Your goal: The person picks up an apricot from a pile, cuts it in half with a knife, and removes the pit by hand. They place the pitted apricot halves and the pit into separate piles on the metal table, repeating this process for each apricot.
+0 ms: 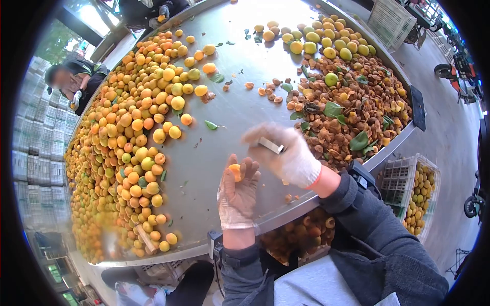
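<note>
My left hand (pixel 239 191), in a stained white glove, is held palm up over the metal table near its front edge. Its fingers curl around an orange apricot (pixel 235 172), most of which they hide. Just to the right, my gloved right hand (pixel 293 155) is closed on a small flat metal tool (pixel 271 145); motion blurs its fingers and the tool's far end is hidden. The two hands are close together. A heap of brown apricot pits (pixel 352 112) mixed with leaves lies beyond my right hand.
Whole apricots (pixel 138 122) cover the left side of the metal table (pixel 224 117). More yellow-green apricots (pixel 326 38) lie at the far right. A crate of fruit (pixel 408 194) stands right of the table. Another person (pixel 76 81) works at the left edge. A wooden-handled object (pixel 147 239) lies front left.
</note>
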Motion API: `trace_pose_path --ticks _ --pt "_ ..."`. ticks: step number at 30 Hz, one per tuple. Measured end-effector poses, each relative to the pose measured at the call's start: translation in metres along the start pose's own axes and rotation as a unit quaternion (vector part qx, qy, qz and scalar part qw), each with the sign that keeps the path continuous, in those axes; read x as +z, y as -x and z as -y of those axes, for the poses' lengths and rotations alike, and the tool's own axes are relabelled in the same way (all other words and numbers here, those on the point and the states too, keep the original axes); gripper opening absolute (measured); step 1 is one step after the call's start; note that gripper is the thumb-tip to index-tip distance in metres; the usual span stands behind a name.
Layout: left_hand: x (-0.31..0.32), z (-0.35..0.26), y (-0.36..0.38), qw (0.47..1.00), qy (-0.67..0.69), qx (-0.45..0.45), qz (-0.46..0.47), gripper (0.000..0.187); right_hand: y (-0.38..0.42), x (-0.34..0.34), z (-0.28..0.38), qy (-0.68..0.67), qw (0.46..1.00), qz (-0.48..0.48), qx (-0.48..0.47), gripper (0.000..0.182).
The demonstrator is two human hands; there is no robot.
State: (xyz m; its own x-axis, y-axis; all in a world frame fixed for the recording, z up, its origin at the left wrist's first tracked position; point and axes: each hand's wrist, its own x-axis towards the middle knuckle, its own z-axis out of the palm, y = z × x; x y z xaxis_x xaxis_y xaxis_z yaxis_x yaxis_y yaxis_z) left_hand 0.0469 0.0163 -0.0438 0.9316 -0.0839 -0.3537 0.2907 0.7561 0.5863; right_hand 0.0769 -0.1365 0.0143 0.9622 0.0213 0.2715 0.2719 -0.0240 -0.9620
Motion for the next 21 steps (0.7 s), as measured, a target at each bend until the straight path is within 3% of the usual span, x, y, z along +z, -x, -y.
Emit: trace_pose_path --ticks 1,2,4,8,9,10,12,14,16,17,18,19,20,21 --pt "-0.004 -0.002 0.0 1.0 0.009 0.001 0.026 0.046 0.001 -0.003 0.003 0.07 0.992 0.107 -0.018 0.02" --pt "-0.007 -0.005 0.001 1.0 0.009 0.001 0.025 0.046 0.003 -0.002 0.003 0.069 0.992 0.108 -0.018 0.02" --pt "-0.012 -0.01 0.004 0.999 -0.013 -0.025 0.038 0.044 0.008 0.001 0.002 0.241 0.94 0.237 -0.045 0.027" --pt "-0.007 -0.008 0.01 0.995 -0.1 -0.023 0.018 0.042 0.008 0.0 -0.009 0.251 0.94 0.224 -0.059 0.022" --pt "-0.002 -0.006 0.014 0.981 -0.191 0.036 0.009 0.042 0.008 0.0 -0.009 0.249 0.94 0.223 -0.061 0.022" --pt "0.003 -0.007 0.017 0.955 -0.281 0.094 -0.001 0.043 0.008 0.0 -0.009 0.209 0.956 0.202 -0.029 0.018" --pt "0.022 -0.021 0.03 0.951 -0.299 0.076 0.006 0.041 0.006 -0.002 -0.008 0.166 0.97 0.179 0.002 0.014" --pt "0.034 -0.033 0.044 0.946 -0.317 0.061 0.01 0.04 -0.003 -0.01 0.0 0.062 0.991 0.05 0.107 0.01" --pt "0.036 -0.043 0.058 0.927 -0.306 -0.064 0.207 0.04 -0.011 -0.02 -0.001 0.105 0.985 0.055 0.128 0.012" --pt "0.044 -0.046 0.064 0.926 -0.309 -0.061 0.206 0.04 -0.01 -0.025 -0.002 0.133 0.979 0.074 0.134 0.014" --pt "0.056 -0.048 0.07 0.816 -0.478 -0.009 0.324 0.039 -0.011 -0.028 -0.002 0.161 0.973 0.091 0.141 0.017" --pt "0.062 -0.049 0.073 0.659 -0.62 0.042 0.425 0.04 -0.01 -0.028 -0.001 0.158 0.973 0.09 0.14 0.017" --pt "0.06 -0.049 0.066 0.657 -0.622 0.04 0.424 0.04 -0.01 -0.03 0.001 0.173 0.971 0.086 0.143 0.021" --pt "0.051 -0.052 0.057 0.766 -0.576 0.059 0.279 0.038 -0.01 -0.031 0.004 0.188 0.967 0.083 0.147 0.025"
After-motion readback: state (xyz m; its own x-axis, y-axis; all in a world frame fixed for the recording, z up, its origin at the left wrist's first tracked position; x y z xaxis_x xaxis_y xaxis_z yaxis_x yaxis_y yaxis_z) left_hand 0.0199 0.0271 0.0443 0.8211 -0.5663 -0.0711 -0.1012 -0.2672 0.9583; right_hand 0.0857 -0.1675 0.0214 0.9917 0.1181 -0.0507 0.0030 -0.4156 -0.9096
